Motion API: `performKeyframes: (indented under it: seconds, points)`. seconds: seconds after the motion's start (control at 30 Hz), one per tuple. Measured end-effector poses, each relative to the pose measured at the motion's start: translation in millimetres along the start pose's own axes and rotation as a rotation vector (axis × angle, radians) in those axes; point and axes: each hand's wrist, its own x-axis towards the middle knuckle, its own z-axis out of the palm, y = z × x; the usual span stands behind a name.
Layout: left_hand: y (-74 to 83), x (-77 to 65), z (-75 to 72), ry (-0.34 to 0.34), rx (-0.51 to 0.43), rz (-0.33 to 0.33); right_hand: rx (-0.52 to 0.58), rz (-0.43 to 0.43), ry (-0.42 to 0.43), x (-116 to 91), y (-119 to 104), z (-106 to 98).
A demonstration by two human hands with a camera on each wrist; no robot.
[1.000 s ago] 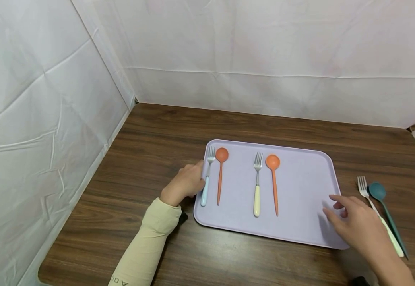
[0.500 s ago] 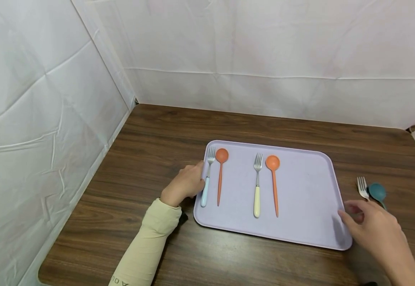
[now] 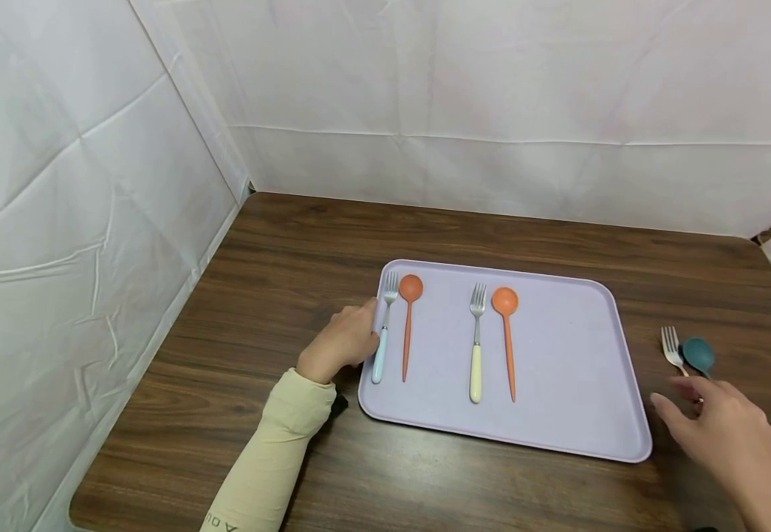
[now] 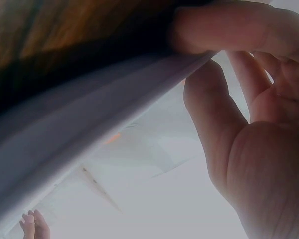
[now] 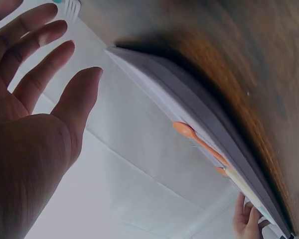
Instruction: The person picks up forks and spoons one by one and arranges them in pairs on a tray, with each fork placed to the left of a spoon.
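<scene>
A lilac tray (image 3: 578, 369) lies on the table. On it, from the left, are a blue-handled fork (image 3: 380, 355), an orange spoon (image 3: 410, 288), a yellow-handled fork (image 3: 475, 373) and another orange spoon (image 3: 505, 301). My left hand (image 3: 344, 340) pinches the tray's left rim (image 4: 89, 117) between thumb and finger. Past the tray's right edge, my right hand (image 3: 724, 428) hovers with fingers spread, holding nothing. It hides the handles of a fork (image 3: 670, 347) and a teal spoon (image 3: 698, 355) lying on the wood beside the tray.
The dark wooden table (image 3: 292, 244) is bounded by white cloth hangings (image 3: 492, 96) at the back and a similar white sheet (image 3: 53, 222) on the left. Bare wood surrounds the tray.
My right hand has moved right, from over the tray's right edge to above the fork and teal spoon, now covering their handles. My left hand has stayed at the rim.
</scene>
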Motion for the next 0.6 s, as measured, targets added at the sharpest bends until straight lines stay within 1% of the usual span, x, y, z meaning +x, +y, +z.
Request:
performKeyframes:
  seconds: [0.13, 0.4, 0.6]
  points:
    - [-0.4, 0.1, -0.1, 0.006, 0.013, 0.006, -0.012, -0.002, 0.001, 0.6, 7.8, 2.8]
    - [-0.2, 0.1, -0.2, 0.007, 0.020, 0.002, -0.060, 0.058, -0.033, 3.0, 22.5, 2.7]
    - [0.7, 0.5, -0.1, 0.015, 0.023, 0.012, -0.087, 0.100, -0.078, 5.5, 29.2, 0.7]
